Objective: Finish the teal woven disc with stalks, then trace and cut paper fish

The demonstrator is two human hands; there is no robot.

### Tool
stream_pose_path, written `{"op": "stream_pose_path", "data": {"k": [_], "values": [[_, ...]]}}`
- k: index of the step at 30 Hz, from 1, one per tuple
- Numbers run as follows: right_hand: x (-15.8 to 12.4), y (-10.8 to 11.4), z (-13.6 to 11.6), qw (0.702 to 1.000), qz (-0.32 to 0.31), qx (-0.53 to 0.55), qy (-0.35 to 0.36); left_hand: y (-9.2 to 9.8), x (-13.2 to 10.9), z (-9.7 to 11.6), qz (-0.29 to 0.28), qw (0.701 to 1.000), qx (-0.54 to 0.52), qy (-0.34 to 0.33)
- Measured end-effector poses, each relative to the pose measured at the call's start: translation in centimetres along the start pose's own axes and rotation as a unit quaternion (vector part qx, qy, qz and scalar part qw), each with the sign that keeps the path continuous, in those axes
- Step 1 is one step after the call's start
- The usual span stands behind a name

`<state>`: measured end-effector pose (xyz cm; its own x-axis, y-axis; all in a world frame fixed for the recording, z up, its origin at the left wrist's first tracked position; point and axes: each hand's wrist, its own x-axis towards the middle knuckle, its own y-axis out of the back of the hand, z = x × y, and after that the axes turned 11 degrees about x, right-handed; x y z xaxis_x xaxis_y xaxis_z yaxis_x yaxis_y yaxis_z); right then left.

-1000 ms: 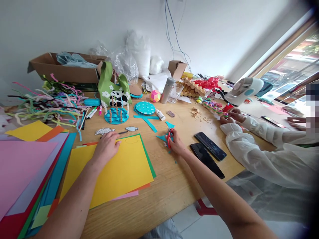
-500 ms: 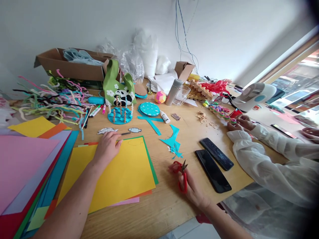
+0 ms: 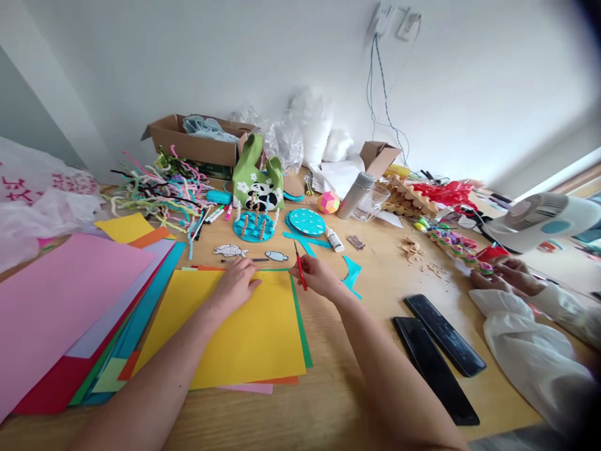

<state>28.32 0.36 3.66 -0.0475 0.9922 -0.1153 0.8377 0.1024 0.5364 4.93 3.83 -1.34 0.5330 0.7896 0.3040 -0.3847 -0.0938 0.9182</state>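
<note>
My left hand (image 3: pixel 236 285) lies on the top part of a yellow paper sheet (image 3: pixel 244 338), fingers loosely laid and thumb apart. Just beyond its fingertips are a dark pen (image 3: pixel 260 260), a grey-blue paper fish cutout (image 3: pixel 277 255) and a white drawn cutout (image 3: pixel 230 250). Red-handled scissors (image 3: pixel 301 270) are gripped in my right hand (image 3: pixel 317 277), blades pointing up and away, at the sheet's upper right corner. A faint pencil outline shows near that corner. Green, orange and pink sheets stick out beneath the yellow one.
Coloured paper (image 3: pixel 89 294) spreads at the left. Blue paper scraps (image 3: pixel 352 272), a glue bottle (image 3: pixel 335 240) and two phones (image 3: pixel 436 369) lie to the right. A blue disc with twisted posts (image 3: pixel 254 227) stands behind. At far right a co-worker's hands (image 3: pixel 509 275) handle something colourful.
My right hand has brought the scissors up and left, from the bare table to the yellow sheet's corner. The left hand stays on the sheet. The camera view has turned left.
</note>
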Motion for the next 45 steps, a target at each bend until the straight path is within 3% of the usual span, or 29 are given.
{"op": "stream_pose_path", "data": {"k": [6,25,35,45], "values": [[2.4,-1.5,0.7,0.992,0.025,-0.126,-0.005,-0.4,-0.1,0.1,-0.006,1.0,-0.012,0.022],[2.1,-1.5,-0.1,0.988,0.057,-0.137,-0.047,-0.6,0.0,0.0,-0.024,0.999,-0.02,0.032],[2.9,-1.6,2.2,0.997,0.04,0.046,-0.051,-0.7,-0.1,-0.1,-0.009,0.999,-0.023,0.024],[2.2,-1.4,1.0,0.976,-0.008,0.205,-0.067,-0.7,0.1,0.0,0.041,0.998,-0.04,0.014]]}}
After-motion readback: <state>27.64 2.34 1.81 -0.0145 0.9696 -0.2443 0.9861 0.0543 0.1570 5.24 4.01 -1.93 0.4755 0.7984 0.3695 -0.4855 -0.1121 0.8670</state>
